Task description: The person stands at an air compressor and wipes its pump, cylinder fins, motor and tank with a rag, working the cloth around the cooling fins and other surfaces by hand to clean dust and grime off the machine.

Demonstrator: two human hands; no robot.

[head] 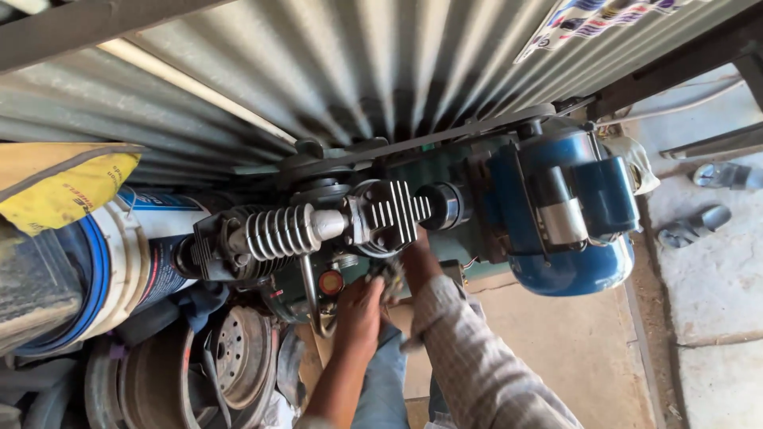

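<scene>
Left hand (359, 306): clenched on a dark rag (389, 278) under the finned grey compressor head (389, 213).
Right hand (415, 258): grip hidden, cannot tell.
Right: blue electric motor (568, 210).
Near left: rusty brake drum (238, 357).

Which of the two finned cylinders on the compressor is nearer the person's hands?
The right-hand finned cylinder, with its dark flat face towards the camera. Both hands work just beneath it. The other, a silvery ribbed cylinder, lies further left.
</scene>
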